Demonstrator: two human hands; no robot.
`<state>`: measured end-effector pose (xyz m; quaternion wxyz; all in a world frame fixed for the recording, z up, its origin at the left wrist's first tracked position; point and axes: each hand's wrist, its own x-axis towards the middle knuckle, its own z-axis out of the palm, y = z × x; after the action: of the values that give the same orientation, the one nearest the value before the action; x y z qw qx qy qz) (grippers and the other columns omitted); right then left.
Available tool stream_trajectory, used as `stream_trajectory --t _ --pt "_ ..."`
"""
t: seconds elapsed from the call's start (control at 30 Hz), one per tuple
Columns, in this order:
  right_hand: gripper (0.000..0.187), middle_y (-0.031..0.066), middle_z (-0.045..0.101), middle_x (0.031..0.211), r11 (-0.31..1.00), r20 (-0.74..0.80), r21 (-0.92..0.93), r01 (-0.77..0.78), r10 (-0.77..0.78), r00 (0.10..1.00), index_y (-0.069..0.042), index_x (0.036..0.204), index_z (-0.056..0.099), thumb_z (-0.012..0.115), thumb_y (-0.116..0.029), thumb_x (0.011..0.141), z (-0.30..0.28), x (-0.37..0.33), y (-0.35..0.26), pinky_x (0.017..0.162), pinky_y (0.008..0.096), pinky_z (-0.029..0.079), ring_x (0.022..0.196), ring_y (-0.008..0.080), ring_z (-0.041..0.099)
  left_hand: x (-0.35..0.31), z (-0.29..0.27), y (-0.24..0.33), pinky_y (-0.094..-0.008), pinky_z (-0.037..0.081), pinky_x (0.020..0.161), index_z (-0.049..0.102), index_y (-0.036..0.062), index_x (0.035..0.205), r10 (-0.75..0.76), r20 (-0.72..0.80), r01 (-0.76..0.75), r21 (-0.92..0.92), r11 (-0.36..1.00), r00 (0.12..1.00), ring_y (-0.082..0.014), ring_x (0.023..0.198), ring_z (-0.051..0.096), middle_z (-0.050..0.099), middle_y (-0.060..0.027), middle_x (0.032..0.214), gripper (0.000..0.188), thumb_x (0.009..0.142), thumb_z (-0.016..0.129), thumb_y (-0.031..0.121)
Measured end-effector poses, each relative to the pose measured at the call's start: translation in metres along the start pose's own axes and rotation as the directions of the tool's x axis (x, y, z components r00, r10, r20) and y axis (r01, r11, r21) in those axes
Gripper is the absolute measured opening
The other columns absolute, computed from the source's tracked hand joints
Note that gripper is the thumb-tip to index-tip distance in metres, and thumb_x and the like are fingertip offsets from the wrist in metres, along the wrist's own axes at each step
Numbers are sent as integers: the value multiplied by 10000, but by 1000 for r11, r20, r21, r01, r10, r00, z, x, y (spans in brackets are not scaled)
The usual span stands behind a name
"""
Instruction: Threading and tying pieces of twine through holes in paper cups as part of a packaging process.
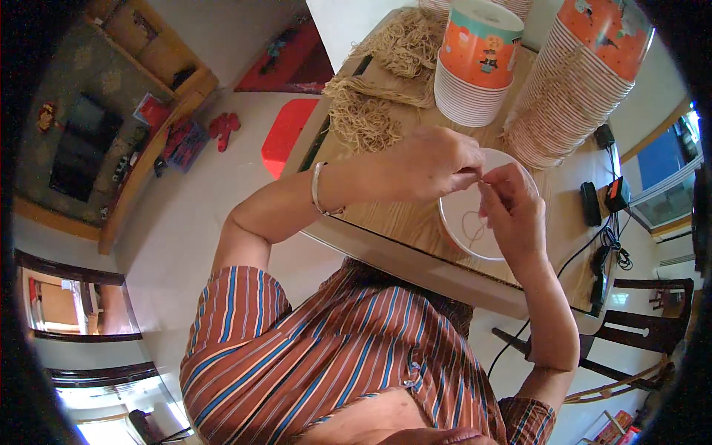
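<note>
Tan strand (466, 225) in bowl (454, 208), left fingers (469, 167) and right fingers (498, 205) pinched, held object unclear.

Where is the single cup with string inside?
In the head view, the cup is right of centre on the table, beneath the left hand and right hand.

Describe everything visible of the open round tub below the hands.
The tub looks like coated paper, with a rolled white rim, pale inside and a sliver of orange outer wall at lower left. It stands mouth up on the wood-grain table, near its front edge. A loop of tan string lies inside. The left hand and right hand hide part of it; whether either touches the rim isn't clear.
</note>
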<state>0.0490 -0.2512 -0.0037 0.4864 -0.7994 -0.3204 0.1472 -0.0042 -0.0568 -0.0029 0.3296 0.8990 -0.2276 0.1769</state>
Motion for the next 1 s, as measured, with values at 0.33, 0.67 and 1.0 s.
stream_trajectory --t 0.33,0.67,1.0 --pt "47 -14 538 667 995 -97 98 33 -23 995 -26 868 572 596 -57 894 -5 -7 -8 521 224 420 581 39 492 -5 -9 -9 -273 473 611 634 3 916 -380 -124 316 -355 880 917 -101 656 571 602 -53 696 183 936 557 168" --pt "25 -15 545 713 987 -120 82 139 -129 984 -26 894 571 590 -42 900 -1 -16 -7 562 210 426 639 24 487 -3 10 13 -279 456 539 636 38 899 -162 -58 139 -285 948 985 -103 595 564 581 -40 647 370 972 489 369" --pt "23 6 561 707 988 -114 43 148 -142 983 -22 906 575 595 -29 897 2 -13 0 564 218 433 638 35 501 -7 18 11 -301 450 539 546 38 862 -245 17 231 -396 888 969 -117 574 547 526 -35 626 265 966 508 278"
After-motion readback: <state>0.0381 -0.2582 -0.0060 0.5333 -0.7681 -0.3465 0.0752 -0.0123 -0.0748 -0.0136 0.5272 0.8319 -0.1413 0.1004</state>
